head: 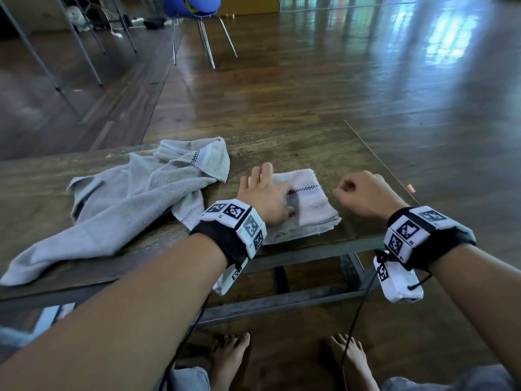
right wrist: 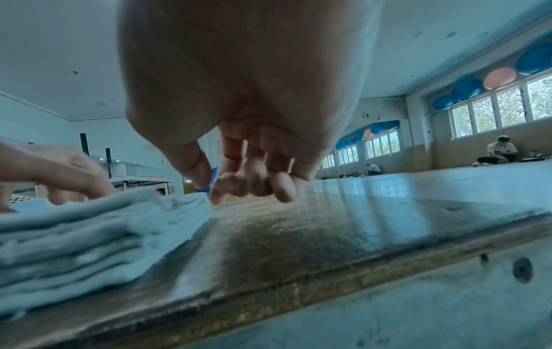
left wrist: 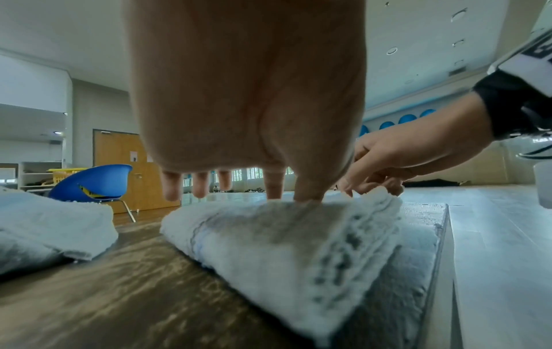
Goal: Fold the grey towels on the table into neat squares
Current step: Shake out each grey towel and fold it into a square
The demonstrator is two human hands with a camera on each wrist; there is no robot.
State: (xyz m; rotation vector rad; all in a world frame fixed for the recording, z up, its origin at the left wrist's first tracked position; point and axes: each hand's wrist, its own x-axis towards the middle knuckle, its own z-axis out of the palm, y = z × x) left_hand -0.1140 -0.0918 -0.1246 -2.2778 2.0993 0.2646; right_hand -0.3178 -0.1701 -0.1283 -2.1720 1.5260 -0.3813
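Observation:
A folded grey towel (head: 310, 207) lies as a thick square near the table's front right. My left hand (head: 265, 193) rests flat on its left half, fingers straight and spread; in the left wrist view the fingertips (left wrist: 307, 191) press into the folded towel (left wrist: 283, 240). My right hand (head: 361, 193) hovers just right of the towel with its fingers curled in, holding nothing. In the right wrist view the curled fingers (right wrist: 254, 181) sit close to the towel's stacked edge (right wrist: 89, 231). A second grey towel (head: 132, 207) lies crumpled and unfolded on the left.
The wooden table (head: 296, 148) ends close behind my right hand and at the front edge under my wrists. A small pink object (head: 410, 188) sits at the right edge. A blue chair (head: 191, 7) stands on the floor beyond, with metal table legs at far left.

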